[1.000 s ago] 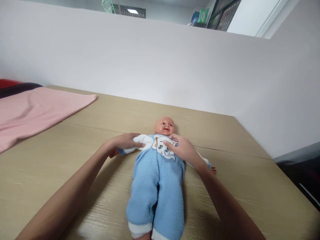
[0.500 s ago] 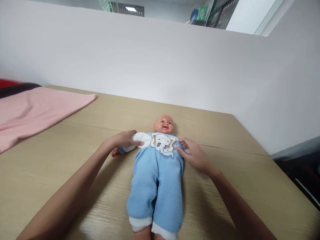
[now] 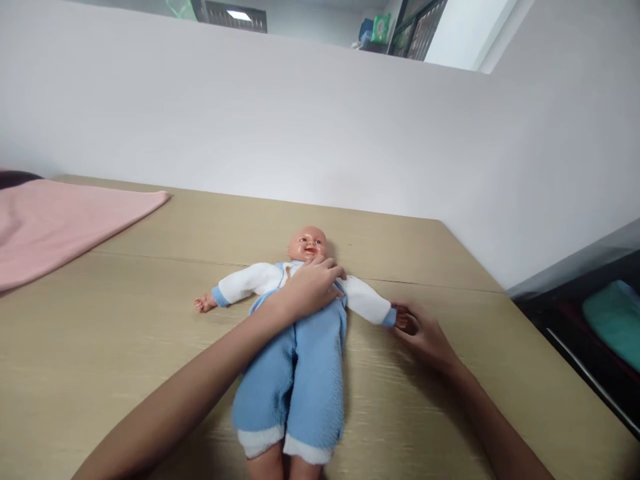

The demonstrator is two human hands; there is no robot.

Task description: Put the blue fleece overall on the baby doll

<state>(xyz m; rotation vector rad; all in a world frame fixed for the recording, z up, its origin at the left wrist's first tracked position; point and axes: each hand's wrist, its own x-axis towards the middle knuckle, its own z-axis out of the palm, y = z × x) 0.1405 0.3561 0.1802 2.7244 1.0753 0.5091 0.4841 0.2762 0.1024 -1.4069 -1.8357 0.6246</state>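
Note:
A bald baby doll [image 3: 308, 243] lies face up on the table, wearing a blue fleece outfit [image 3: 290, 380] with white sleeves and white leg cuffs. Across its chest is my left hand [image 3: 317, 283], fingers bent over the clothing at the shoulder on the right of the view; it covers the elephant picture. My right hand [image 3: 423, 333] closes thumb and fingers around the doll's small hand, beside the blue cuff [image 3: 389, 317] of the stretched-out sleeve. The doll's other arm [image 3: 245, 283] rests out to the left, untouched.
A pink cloth [image 3: 75, 223] is spread on the wooden table [image 3: 150, 347] at the left. Behind stands a white wall [image 3: 280, 120] with an opening at its top. Past the table's right edge are dark furnishings and a green cloth [image 3: 613, 323].
My left hand has moved from the left sleeve onto the chest. My right hand has shifted outward, and the doll's arm there is now extended. The view has turned slightly right.

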